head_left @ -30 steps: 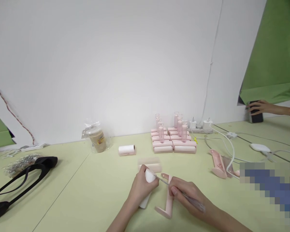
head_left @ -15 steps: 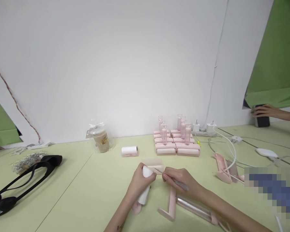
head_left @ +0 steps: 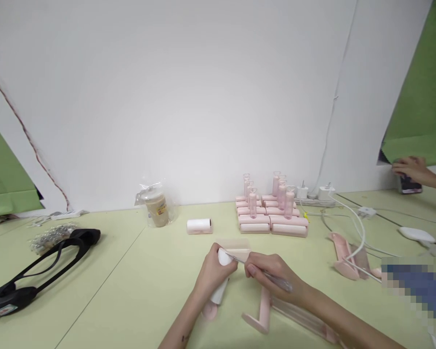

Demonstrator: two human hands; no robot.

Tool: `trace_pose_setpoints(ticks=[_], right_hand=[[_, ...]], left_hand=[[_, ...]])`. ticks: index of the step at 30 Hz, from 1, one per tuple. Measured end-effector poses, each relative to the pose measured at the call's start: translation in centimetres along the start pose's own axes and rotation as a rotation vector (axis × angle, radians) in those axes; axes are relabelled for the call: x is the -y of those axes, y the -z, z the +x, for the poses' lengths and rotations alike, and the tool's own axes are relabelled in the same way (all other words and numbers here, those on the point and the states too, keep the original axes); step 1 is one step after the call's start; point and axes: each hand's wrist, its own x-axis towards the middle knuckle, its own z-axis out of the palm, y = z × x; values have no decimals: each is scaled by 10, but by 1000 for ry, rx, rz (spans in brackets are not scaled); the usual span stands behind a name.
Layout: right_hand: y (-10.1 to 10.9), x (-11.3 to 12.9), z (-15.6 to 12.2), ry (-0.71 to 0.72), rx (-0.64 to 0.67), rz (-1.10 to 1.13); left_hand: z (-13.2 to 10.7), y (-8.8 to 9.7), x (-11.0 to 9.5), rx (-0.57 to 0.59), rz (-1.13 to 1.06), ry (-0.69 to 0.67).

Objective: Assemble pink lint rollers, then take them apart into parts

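The roll [head_left: 220, 293] is white and stands tilted above the table [head_left: 112, 295], in front of the person. The left hand [head_left: 212, 269] is closed around its upper part, with the thumb across the near side. The right hand [head_left: 271, 274] is pinched on a tool [head_left: 284, 283], its fingers bent together; the clear handle of this tool comes out below the hand. The thin tip points to the top end of the roll, but I cannot tell if it touches.

Under the lower end of the roll a pink disc [head_left: 210, 311] is partly seen. To the right of it lies a pink frame [head_left: 263, 310], and near this a clear tube [head_left: 296, 312], partly hidden by the right forearm. Just behind the hands is a clear cover [head_left: 236, 246].

Farther back, a spare roll [head_left: 199, 226] lies on its side. To its right, pink rollers [head_left: 254, 223] are placed in two columns near the wall [head_left: 203, 97]; to its left stands a cup [head_left: 158, 212] in a plastic bag. At far right, another person's hand [head_left: 413, 169] rests on a dark object [head_left: 410, 186].
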Motion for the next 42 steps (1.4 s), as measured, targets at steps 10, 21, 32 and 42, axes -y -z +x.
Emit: trace_pose_setpoints(ticks=[10,21,32,42], right_hand=[[1,1,2,-16,8,-29],[0,-20,-1,-276,-154,165],[-15,-12,44,-296,-56,557],[-24,-15,52,-305,-2,552]], left_hand=[[0,0,2,-10,21,18],[-1,5,-11,-1,32,46],[-8,9,-20,-89,549,-136],[0,11,-10,-95,745,-178]])
